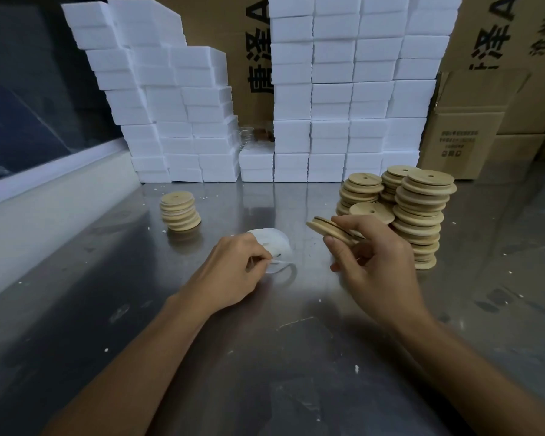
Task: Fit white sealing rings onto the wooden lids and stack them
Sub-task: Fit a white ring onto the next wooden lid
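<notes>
The right hand point(372, 247) pinches a tilted lid point(329, 229). The left hand point(230, 272) pinches white rings point(277, 247) lying just beside it. A box point(255, 42) behind shows "A".

large black printing stands on the cardboard carton point(252, 42) behind the white stacks, far beyond the fingers point(258, 258) of the left hand: a capital "a" above chinese characters, turned sideways, partly hidden. the same "a" and characters stand on a second carton point(491, 29) far beyond the right hand's fingers point(346, 223). a small brown box point(460, 143) bears lines of small print, too blurred to read.
</notes>
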A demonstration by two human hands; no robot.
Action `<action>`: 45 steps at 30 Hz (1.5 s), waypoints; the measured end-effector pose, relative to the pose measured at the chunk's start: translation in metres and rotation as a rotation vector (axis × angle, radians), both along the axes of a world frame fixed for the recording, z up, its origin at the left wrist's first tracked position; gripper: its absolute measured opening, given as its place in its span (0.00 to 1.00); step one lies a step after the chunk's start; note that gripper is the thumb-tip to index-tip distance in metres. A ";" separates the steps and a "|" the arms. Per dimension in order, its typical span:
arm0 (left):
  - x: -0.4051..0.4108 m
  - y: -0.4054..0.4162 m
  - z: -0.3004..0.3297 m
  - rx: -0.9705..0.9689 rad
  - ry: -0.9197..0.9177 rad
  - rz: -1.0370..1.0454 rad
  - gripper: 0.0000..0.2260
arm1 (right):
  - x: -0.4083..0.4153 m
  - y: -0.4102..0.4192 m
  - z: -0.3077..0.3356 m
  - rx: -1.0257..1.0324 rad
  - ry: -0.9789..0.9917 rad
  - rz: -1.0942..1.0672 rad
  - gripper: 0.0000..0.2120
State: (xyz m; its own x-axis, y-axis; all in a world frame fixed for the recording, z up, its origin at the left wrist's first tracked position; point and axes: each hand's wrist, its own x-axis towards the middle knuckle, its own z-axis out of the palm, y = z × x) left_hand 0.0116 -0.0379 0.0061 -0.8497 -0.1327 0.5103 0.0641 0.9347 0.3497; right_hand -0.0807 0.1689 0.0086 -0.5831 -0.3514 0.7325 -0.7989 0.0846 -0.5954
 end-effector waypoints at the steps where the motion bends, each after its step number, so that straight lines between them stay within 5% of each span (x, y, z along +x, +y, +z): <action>1: -0.001 0.000 -0.001 -0.003 -0.001 0.001 0.06 | 0.000 0.000 0.000 0.001 -0.004 0.000 0.10; 9: 0.000 0.006 0.000 0.217 0.204 0.111 0.06 | 0.003 0.000 0.000 0.010 -0.044 0.028 0.11; 16: -0.003 0.037 0.011 1.152 0.113 0.091 0.05 | 0.014 -0.007 0.004 -0.029 0.042 0.186 0.10; 21: -0.002 0.045 0.018 1.593 0.039 -0.149 0.16 | 0.018 -0.012 0.001 0.033 0.149 0.248 0.11; 27: 0.001 0.044 0.018 1.525 0.048 -0.224 0.22 | 0.018 -0.006 0.005 0.109 0.096 0.295 0.13; 33: 0.004 0.042 0.017 1.289 -0.004 -0.205 0.11 | 0.014 -0.003 0.009 0.042 0.043 0.016 0.18; 39: 0.005 0.041 0.016 1.223 -0.040 -0.244 0.10 | 0.005 -0.003 0.004 0.068 -0.070 0.027 0.03; 45: 0.002 0.042 0.013 1.272 0.063 -0.103 0.10 | -0.002 0.003 0.015 -0.099 -0.194 0.009 0.06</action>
State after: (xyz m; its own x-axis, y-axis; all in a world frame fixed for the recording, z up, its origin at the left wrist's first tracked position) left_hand 0.0131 0.0041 0.0193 -0.8643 -0.4902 0.1123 0.1649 -0.0653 0.9841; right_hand -0.0823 0.1715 0.0239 -0.7135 -0.2892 0.6382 -0.6693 0.0118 -0.7429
